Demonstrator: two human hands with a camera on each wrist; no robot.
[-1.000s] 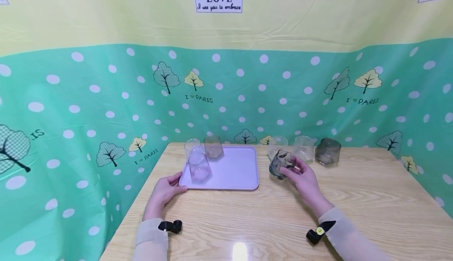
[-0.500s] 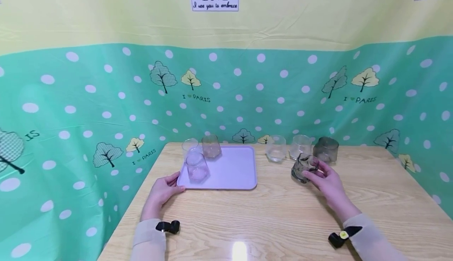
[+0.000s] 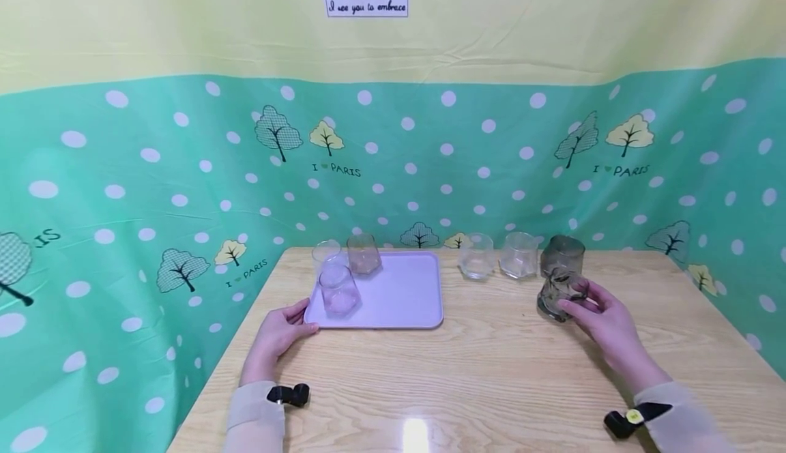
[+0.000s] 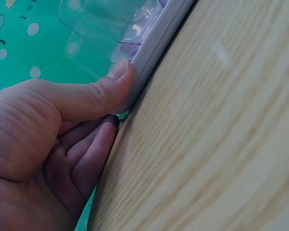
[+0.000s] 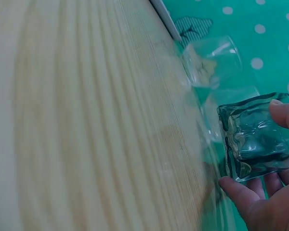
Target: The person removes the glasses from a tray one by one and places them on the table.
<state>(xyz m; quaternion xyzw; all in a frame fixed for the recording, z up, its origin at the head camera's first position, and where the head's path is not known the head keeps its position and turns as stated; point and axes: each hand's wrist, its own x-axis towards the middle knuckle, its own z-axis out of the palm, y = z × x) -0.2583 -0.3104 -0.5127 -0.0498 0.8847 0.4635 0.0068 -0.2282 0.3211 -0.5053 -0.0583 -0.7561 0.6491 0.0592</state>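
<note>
While hands (image 3: 278,333) (image 3: 604,322) grip tray (image 3: 402,296) and glass (image 3: 557,295) | wood-grain table (image 3: 467,385) | dotted green cloth (image 3: 467,183) behind

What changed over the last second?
The right hand carried the held glass rightward, from in front of the left clear glass to in front of the dark glass. Nothing newly grasped or let go. Unchanged: the left hand at the corner of the tray, the glasses on it, and the back row at right.
</note>
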